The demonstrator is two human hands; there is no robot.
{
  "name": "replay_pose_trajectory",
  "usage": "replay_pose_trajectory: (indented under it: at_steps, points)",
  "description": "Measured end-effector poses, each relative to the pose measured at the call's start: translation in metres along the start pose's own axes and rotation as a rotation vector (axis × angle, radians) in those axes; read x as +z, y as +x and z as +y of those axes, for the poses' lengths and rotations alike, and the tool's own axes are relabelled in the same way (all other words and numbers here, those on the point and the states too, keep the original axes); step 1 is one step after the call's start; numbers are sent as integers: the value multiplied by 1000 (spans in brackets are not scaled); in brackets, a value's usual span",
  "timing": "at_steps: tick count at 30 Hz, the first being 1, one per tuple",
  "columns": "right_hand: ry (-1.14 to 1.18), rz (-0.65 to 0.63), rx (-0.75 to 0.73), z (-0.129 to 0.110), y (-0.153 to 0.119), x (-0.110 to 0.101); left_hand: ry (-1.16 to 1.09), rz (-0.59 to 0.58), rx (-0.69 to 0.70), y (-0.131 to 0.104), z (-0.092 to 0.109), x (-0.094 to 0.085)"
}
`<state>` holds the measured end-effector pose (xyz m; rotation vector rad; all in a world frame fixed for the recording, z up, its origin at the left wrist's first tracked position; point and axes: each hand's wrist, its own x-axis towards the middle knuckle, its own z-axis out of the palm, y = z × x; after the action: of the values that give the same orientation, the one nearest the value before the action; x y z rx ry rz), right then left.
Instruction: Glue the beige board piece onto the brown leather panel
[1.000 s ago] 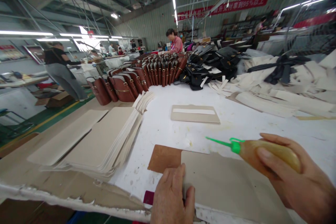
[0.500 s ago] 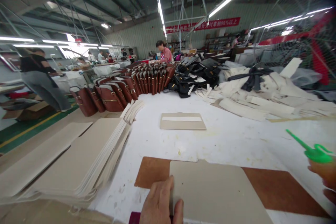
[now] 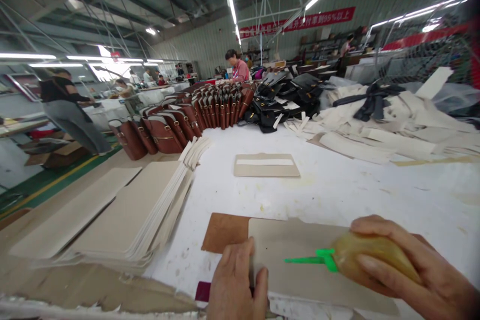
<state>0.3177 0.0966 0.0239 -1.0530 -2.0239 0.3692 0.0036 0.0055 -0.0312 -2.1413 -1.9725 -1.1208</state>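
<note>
A beige panel (image 3: 296, 240) lies at the table's near edge, over brown leather (image 3: 227, 232) that shows at its left. My left hand (image 3: 236, 280) rests on the panel's left edge, thumb apart from the fingers, with nothing held. Wrapped in my right hand (image 3: 416, 265) is a yellowish glue bottle (image 3: 371, 260) with a green nozzle. It is tipped sideways over the panel, its nozzle pointing left; whether the tip touches cannot be made out. Farther back lies a small beige piece (image 3: 268, 171) with a white strip on it.
Stacked beige panels (image 3: 123, 210) lie at the left. Brown bags (image 3: 163, 135) stand behind them, beside black pieces (image 3: 266, 110). Off-white scraps (image 3: 405, 140) are heaped at the back right. A person (image 3: 239, 69) is beyond the bags, another (image 3: 69, 105) at the far left.
My right hand has come in from the right edge with the bottle and is now over the panel. The nozzle has swung down. My left hand stays at the panel's left edge.
</note>
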Motion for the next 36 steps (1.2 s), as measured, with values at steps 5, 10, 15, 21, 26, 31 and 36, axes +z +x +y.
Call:
replay_pose_trajectory:
  at_steps: [5, 10, 15, 21, 26, 31, 36]
  points:
    - [-8, -74, -207, -37, 34, 19, -22, -25, -45, -2, 4, 0]
    - [15, -147, -219, -44, 40, 26, -24, -51, -43, -1, 6, -4]
    - [56, -264, -263, -46, 45, 26, -13, -89, -2, 1, 4, -9]
    - [100, -380, -326, -53, 54, 34, -6, -107, 22, 0, 1, -9]
    - [84, -365, -371, -61, 59, 38, -10, -101, 18, 0, 2, -10]
    - [24, -288, -427, -65, 66, 34, -1, -100, 23, 2, 1, -10]
    - [18, -362, -383, -60, 64, 28, -3, -109, 6, 1, 2, -10]
